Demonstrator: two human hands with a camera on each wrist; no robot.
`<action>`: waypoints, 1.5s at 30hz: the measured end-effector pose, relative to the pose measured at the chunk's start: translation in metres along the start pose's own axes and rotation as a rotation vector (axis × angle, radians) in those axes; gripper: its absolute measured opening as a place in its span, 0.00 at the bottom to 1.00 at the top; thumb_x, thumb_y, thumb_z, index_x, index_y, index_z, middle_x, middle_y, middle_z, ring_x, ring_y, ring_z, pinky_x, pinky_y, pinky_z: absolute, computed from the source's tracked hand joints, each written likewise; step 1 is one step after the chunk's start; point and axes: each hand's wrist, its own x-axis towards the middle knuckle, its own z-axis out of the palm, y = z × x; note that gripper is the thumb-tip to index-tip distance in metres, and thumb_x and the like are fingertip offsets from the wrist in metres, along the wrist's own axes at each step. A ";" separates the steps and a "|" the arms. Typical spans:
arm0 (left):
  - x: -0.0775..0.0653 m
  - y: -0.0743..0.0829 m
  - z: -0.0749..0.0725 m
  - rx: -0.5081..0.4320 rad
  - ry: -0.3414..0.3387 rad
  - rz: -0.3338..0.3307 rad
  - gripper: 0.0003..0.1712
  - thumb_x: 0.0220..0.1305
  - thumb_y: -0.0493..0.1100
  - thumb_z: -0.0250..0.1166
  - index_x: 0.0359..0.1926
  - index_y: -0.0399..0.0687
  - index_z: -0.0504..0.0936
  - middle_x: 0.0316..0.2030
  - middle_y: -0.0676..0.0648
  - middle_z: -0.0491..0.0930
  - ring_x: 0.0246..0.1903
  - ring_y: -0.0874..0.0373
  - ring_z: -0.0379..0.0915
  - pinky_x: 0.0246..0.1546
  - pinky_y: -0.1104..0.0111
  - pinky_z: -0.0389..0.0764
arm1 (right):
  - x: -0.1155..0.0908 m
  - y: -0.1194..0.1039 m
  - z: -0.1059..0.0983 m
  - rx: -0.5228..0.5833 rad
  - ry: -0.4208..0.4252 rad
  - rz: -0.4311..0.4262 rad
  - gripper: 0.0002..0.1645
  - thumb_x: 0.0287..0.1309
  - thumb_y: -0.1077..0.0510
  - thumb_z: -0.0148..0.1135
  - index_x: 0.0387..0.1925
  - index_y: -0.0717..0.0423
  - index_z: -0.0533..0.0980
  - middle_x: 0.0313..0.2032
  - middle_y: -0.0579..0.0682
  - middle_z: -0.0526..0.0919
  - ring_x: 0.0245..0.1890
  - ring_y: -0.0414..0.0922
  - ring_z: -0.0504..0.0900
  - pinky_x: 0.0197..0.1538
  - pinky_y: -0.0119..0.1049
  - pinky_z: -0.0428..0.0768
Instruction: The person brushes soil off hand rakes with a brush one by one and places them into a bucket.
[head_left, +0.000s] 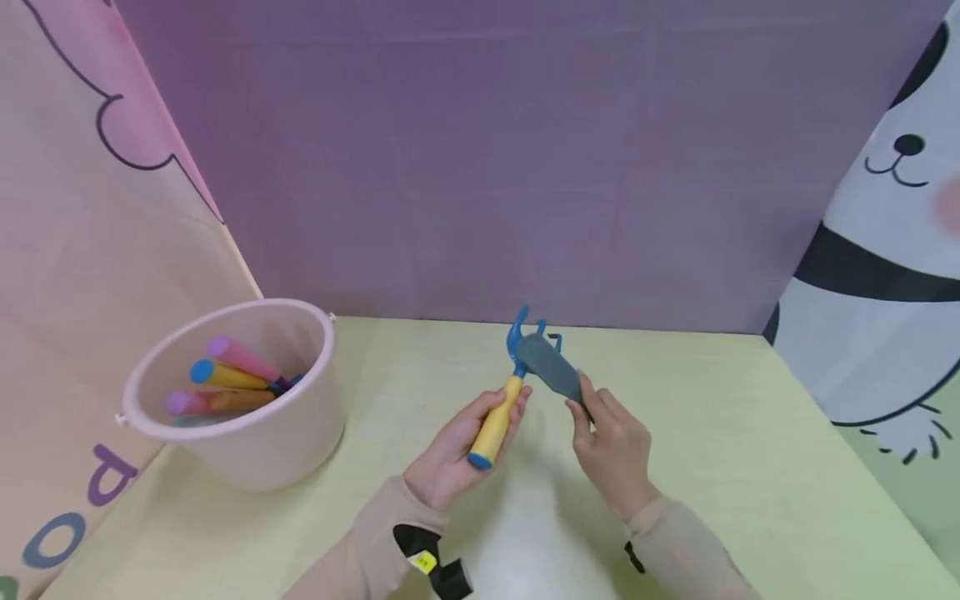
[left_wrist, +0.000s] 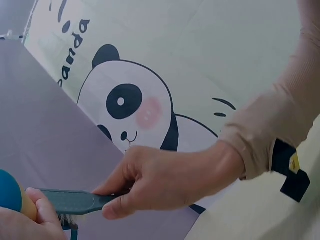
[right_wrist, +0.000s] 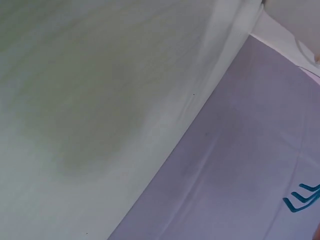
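My left hand (head_left: 448, 457) grips the yellow handle of a small hand rake (head_left: 495, 423), its blue tines pointing up and away. A grey brush (head_left: 551, 368) is pinched between the thumb and fingers of my right hand (head_left: 617, 450). The brush head overlaps the base of the tines in the head view. Pale bristles show under the brush (left_wrist: 75, 201) in the left wrist view, facing the rake. Only the bent blue tips of the rake (right_wrist: 302, 200) appear at the right edge of the right wrist view.
A pale pink bucket (head_left: 262, 458) stands on the left of the light table (head_left: 735, 467). Several tools with pink, yellow and orange handles (head_left: 232, 377) lean inside it. A purple panel (head_left: 465, 167) rises behind the table, with printed panels at both sides.
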 end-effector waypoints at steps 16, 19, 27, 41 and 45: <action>0.000 -0.001 0.000 -0.032 0.037 0.022 0.29 0.66 0.42 0.53 0.66 0.44 0.56 0.55 0.49 0.70 0.37 0.66 0.79 0.46 0.82 0.74 | 0.001 0.001 0.001 0.194 -0.037 0.204 0.22 0.48 0.68 0.65 0.48 0.70 0.75 0.22 0.55 0.78 0.17 0.37 0.67 0.18 0.20 0.64; 0.000 -0.001 0.000 -0.013 0.038 0.033 0.30 0.65 0.42 0.54 0.65 0.43 0.57 0.58 0.48 0.67 0.38 0.65 0.78 0.46 0.81 0.74 | 0.002 0.002 0.000 0.214 -0.028 0.256 0.22 0.49 0.68 0.64 0.48 0.69 0.75 0.23 0.55 0.79 0.17 0.36 0.67 0.18 0.20 0.64; -0.001 -0.002 -0.003 0.016 0.053 0.033 0.30 0.64 0.41 0.54 0.66 0.43 0.57 0.54 0.48 0.72 0.39 0.65 0.78 0.47 0.80 0.74 | 0.003 -0.001 -0.006 0.274 -0.082 0.410 0.21 0.52 0.66 0.63 0.50 0.67 0.75 0.26 0.56 0.81 0.19 0.35 0.67 0.20 0.21 0.66; -0.002 0.004 -0.028 0.307 0.123 0.182 0.29 0.67 0.38 0.51 0.66 0.38 0.56 0.58 0.43 0.66 0.44 0.64 0.74 0.52 0.77 0.73 | 0.005 -0.004 -0.028 0.403 -0.175 0.513 0.20 0.56 0.65 0.60 0.52 0.64 0.74 0.37 0.61 0.83 0.23 0.31 0.69 0.24 0.20 0.69; 0.000 0.012 -0.031 0.495 0.210 0.295 0.27 0.64 0.39 0.55 0.63 0.36 0.63 0.57 0.40 0.70 0.44 0.62 0.76 0.51 0.74 0.75 | 0.007 0.000 -0.034 0.392 -0.163 0.478 0.20 0.55 0.66 0.60 0.51 0.66 0.75 0.35 0.62 0.83 0.21 0.31 0.68 0.22 0.20 0.68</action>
